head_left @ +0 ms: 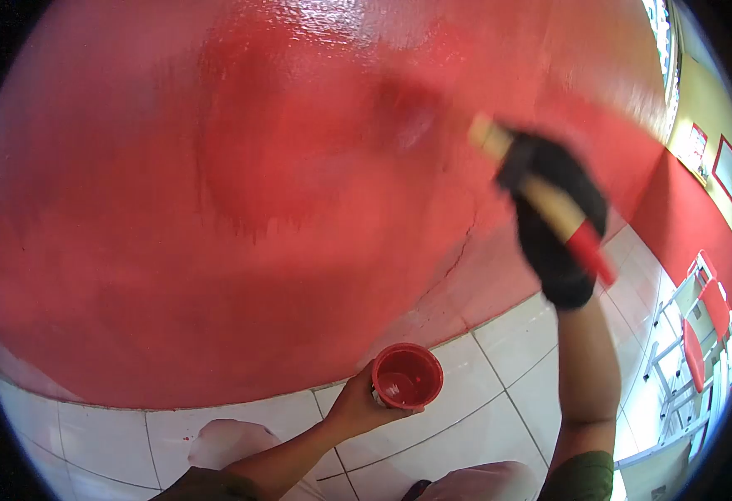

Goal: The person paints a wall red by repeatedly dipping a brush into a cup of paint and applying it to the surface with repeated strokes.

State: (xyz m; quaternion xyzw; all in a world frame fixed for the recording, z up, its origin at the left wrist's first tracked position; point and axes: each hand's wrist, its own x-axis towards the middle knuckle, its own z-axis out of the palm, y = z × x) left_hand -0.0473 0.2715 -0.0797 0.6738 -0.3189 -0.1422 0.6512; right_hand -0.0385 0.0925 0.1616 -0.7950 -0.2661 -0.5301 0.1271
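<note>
My right hand (pixel 554 221), in a black glove, grips a paintbrush (pixel 541 196) with a wooden handle and a red tip at its end. The brush head presses against the red wall (pixel 216 192), where the paint looks wet and glossy. My left hand (pixel 356 407) holds a small red paint cup (pixel 408 377) low, over the floor near the wall's foot. Red paint shows inside the cup.
White floor tiles (pixel 499 359) run along the wall's base. Red and white chairs (pixel 704 330) stand at the right. Framed pictures (pixel 729 167) hang on a yellow wall at the far right. My knees show at the bottom edge.
</note>
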